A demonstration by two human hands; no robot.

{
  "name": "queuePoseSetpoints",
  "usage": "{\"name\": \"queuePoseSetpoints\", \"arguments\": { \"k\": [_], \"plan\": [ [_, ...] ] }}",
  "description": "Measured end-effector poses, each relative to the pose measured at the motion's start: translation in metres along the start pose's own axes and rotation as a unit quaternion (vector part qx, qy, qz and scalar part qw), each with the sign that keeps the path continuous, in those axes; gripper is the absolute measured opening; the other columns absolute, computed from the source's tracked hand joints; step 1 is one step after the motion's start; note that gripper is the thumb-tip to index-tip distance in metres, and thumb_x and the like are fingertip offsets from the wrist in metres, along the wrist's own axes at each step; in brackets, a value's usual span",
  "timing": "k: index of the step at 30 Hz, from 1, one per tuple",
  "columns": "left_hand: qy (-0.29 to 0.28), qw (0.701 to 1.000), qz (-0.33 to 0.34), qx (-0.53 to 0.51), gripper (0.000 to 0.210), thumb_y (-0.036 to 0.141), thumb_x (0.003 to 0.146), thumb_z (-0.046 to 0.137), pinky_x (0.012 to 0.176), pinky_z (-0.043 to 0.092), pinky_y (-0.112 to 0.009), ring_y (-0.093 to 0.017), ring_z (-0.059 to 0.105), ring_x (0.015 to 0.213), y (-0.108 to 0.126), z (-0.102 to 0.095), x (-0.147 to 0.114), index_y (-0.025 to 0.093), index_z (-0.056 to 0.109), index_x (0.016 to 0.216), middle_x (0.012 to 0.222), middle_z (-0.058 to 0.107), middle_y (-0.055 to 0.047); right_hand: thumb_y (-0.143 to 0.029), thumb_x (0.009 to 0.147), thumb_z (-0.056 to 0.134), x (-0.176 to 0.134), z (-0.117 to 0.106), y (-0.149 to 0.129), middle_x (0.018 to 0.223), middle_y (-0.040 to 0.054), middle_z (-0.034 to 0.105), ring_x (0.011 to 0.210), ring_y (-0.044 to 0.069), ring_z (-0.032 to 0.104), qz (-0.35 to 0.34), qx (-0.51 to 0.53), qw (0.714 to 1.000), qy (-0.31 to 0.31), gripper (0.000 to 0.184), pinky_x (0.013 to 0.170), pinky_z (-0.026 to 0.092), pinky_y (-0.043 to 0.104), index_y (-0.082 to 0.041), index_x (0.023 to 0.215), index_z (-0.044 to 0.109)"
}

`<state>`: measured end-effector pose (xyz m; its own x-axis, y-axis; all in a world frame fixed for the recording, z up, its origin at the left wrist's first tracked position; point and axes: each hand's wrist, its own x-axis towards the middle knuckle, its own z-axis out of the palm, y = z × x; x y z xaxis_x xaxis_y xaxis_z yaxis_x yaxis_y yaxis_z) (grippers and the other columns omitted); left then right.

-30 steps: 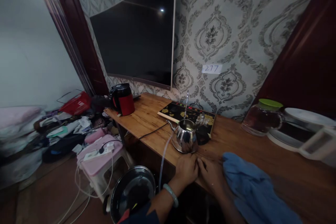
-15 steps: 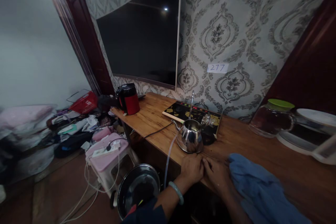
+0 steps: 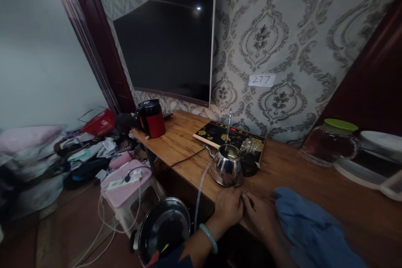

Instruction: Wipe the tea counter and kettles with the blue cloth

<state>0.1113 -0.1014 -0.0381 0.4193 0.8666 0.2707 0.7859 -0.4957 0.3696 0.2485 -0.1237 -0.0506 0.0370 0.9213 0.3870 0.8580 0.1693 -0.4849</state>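
At the front edge of the wooden table (image 3: 185,134), my left hand (image 3: 228,206) rests with its fingers curled, a pale green bangle (image 3: 209,238) on its wrist. My right hand (image 3: 259,213) lies against it, thumb side touching, fingers bent. No object shows in either hand, though the undersides are hidden. Just beyond them stands a shiny steel kettle (image 3: 226,171) with its lid (image 3: 246,145) tipped up. Behind the kettle is a black hob with gold flowers (image 3: 209,132) and red lights. A thin metal spout (image 3: 229,123) rises over the kettle's mouth.
A blue cloth (image 3: 309,222) lies right of my hands. Farther right are a green-lidded glass jug (image 3: 325,144) and a white-rimmed container (image 3: 381,142). A red and black electric kettle (image 3: 152,119) stands left. Below are a black pan (image 3: 144,234), a clear hose (image 3: 198,197) and a pink stool (image 3: 143,180) with cables.
The view has shifted slightly, so my hands and the kettle sit a little lower in the picture. Both hands keep the same pose together.
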Motion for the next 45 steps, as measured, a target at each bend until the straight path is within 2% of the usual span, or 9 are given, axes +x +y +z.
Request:
{"name": "queuePoseSetpoints", "arguments": {
  "k": [10,16,21,28,33,36,38,42,45],
  "plan": [
    [0.02,1.0,0.004,-0.018,0.019,0.019,0.088,0.046,0.075,0.044,-0.031,-0.02,0.064,0.086,-0.002,0.001,0.0,0.022,0.064,0.095,0.091,0.07,-0.005,-0.036,0.096,0.033,0.002,-0.003,-0.008,0.078,0.0063,0.074,0.075,0.02,0.068,-0.01,-0.002,1.0,0.016,0.045,0.073,0.042,0.029,-0.023,0.071,0.067],
    [0.011,1.0,0.003,-0.021,0.02,0.018,0.087,0.047,0.074,0.044,-0.031,-0.02,0.064,0.087,-0.003,-0.001,0.002,0.023,0.064,0.095,0.092,0.069,-0.005,-0.031,0.095,0.032,0.004,-0.004,-0.012,0.086,0.0065,0.076,0.082,0.02,0.068,-0.005,0.01,1.0,-0.003,0.042,0.076,0.043,0.029,-0.024,0.076,0.069],
    [0.006,1.0,-0.002,-0.016,0.021,0.018,0.088,0.046,0.076,0.043,-0.03,-0.02,0.063,0.088,-0.003,0.0,0.002,0.022,0.065,0.095,0.091,0.069,-0.005,-0.029,0.095,0.034,0.004,-0.007,-0.015,0.083,0.008,0.075,0.081,0.02,0.067,0.008,-0.023,1.0,-0.006,0.042,0.079,0.042,0.029,-0.022,0.072,0.069],
    [0.002,1.0,0.0,0.014,0.02,0.019,0.089,0.046,0.076,0.042,-0.03,-0.019,0.063,0.088,-0.004,-0.003,0.005,0.021,0.065,0.094,0.091,0.069,-0.005,-0.026,0.095,0.036,0.007,-0.008,-0.021,0.089,0.0067,0.076,0.086,0.019,0.067,0.015,-0.039,0.999,-0.008,0.039,0.082,0.04,0.028,-0.02,0.079,0.072],
    [-0.025,0.999,0.001,0.026,0.022,0.017,0.09,0.044,0.074,0.042,-0.029,-0.019,0.065,0.086,0.001,-0.017,0.009,0.019,0.066,0.093,0.091,0.07,-0.007,-0.022,0.094,0.041,0.013,-0.025,-0.042,0.095,0.0078,0.077,0.088,0.02,0.068,0.085,-0.101,0.988,-0.078,0.034,0.078,0.041,0.028,-0.02,0.09,0.074],
    [-0.023,0.999,0.009,0.024,0.023,0.019,0.091,0.044,0.073,0.043,-0.03,-0.021,0.065,0.086,0.002,-0.02,0.014,0.018,0.067,0.094,0.091,0.071,-0.009,-0.026,0.096,0.041,0.018,-0.032,-0.049,0.1,0.0081,0.076,0.092,0.02,0.067,0.125,-0.105,0.982,-0.096,0.034,0.078,0.041,0.028,-0.021,0.093,0.074],
    [-0.01,1.0,0.017,0.003,0.025,0.021,0.092,0.043,0.073,0.045,-0.031,-0.022,0.066,0.086,0.0,-0.019,0.018,0.019,0.067,0.099,0.092,0.072,-0.009,-0.028,0.097,0.041,0.019,-0.033,-0.047,0.108,0.0069,0.075,0.098,0.019,0.066,0.142,-0.101,0.979,-0.105,0.033,0.081,0.041,0.027,-0.022,0.099,0.073],
    [0.017,0.995,0.017,-0.094,0.025,0.019,0.09,0.048,0.075,0.048,-0.029,-0.019,0.067,0.086,-0.006,-0.013,0.022,0.021,0.067,0.105,0.096,0.074,-0.005,-0.031,0.097,0.041,0.018,-0.031,-0.043,0.108,0.0064,0.075,0.099,0.019,0.065,0.166,-0.093,0.975,-0.114,0.033,0.08,0.04,0.027,-0.022,0.103,0.072],
    [0.074,0.982,0.017,-0.17,0.024,0.019,0.09,0.047,0.078,0.05,-0.028,-0.018,0.067,0.088,-0.009,-0.013,0.021,0.019,0.067,0.104,0.097,0.073,-0.005,-0.033,0.097,0.042,0.018,-0.032,-0.044,0.105,0.0057,0.075,0.098,0.019,0.066,0.169,-0.087,0.975,-0.112,0.033,0.078,0.04,0.026,-0.023,0.099,0.073]
  ]
}}
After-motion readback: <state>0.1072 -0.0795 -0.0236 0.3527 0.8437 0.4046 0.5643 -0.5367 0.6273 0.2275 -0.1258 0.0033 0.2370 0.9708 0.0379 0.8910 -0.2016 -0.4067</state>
